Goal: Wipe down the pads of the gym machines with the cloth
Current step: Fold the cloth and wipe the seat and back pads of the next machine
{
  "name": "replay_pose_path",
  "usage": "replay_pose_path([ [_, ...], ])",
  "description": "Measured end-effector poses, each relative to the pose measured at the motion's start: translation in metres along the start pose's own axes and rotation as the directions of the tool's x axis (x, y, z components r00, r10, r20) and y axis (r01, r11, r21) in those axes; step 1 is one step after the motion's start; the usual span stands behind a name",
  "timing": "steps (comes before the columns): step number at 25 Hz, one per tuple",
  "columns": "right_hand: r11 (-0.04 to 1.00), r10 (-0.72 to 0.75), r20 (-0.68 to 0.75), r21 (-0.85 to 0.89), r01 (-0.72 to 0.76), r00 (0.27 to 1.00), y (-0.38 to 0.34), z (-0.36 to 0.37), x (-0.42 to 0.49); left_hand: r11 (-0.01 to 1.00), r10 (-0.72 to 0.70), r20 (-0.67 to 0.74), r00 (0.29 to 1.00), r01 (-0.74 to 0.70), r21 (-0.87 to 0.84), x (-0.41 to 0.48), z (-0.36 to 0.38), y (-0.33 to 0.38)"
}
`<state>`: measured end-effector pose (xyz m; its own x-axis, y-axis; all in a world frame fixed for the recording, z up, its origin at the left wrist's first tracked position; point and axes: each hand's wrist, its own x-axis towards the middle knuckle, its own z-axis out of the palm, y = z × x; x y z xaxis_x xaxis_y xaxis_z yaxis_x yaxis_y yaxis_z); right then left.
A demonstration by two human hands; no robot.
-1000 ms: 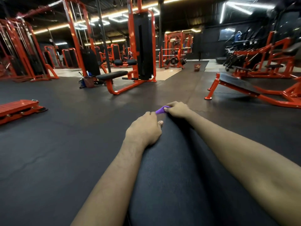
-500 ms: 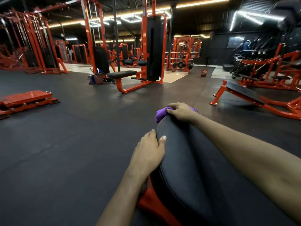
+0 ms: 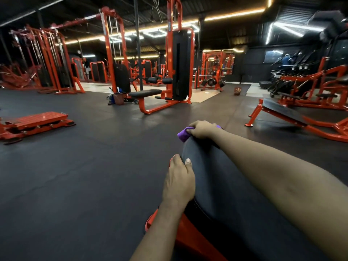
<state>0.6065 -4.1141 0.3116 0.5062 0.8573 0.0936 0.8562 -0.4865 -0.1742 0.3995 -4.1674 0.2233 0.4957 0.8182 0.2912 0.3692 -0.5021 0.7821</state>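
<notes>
Pressing cloth (image 3: 183,136) on pad (image 3: 216,185) end; bucket (image 3: 118,98) contents unclear.

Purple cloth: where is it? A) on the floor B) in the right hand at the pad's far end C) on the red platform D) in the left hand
B: the right hand grips the purple cloth at the far end of the black pad; the left hand holds the pad's side.
</notes>
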Motion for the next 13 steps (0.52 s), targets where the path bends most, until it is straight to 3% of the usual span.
replay_pose_path([
  [4, 0.998, 0.012, 0.080, -0.064, -0.007, 0.997, -0.012, 0.004, 0.018, 0.993, -0.012, -0.069, 0.998, 0.020, 0.115, 0.005, 0.007, -0.010],
  [10, 0.995, -0.091, 0.001, -0.035, 0.091, 0.996, -0.035, 0.010, -0.018, 0.966, 0.070, -0.215, 0.974, -0.013, 0.258, -0.009, -0.009, -0.010],
  [13, 0.992, -0.095, -0.030, -0.084, 0.092, 0.995, -0.042, 0.018, -0.031, 0.965, 0.070, -0.213, 0.975, -0.012, 0.263, -0.012, -0.041, -0.028],
])
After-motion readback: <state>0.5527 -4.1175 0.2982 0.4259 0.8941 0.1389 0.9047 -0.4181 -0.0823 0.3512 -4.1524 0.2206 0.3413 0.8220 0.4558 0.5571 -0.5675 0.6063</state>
